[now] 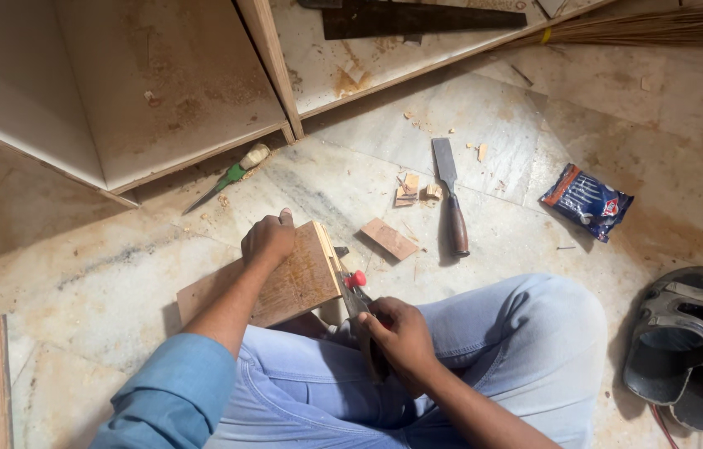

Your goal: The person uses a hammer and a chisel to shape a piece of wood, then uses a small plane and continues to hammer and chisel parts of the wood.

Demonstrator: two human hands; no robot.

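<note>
Left hand is clenched on the far edge of the flat brown plywood offcut, propped on the knee to stay steady. Right hand grasps a small saw with a red knob at the offcut's right edge. Wooden-handled chisel lies on the marble floor beyond the offcut, within reach.

You're sitting on a dusty marble floor scattered with wood chips. A wood-handled chisel is lying ahead of your knee, a small flat offcut just left of it, a green-handled screwdriver by the cabinet, a blue packet and dark sandals resting to your right.
</note>
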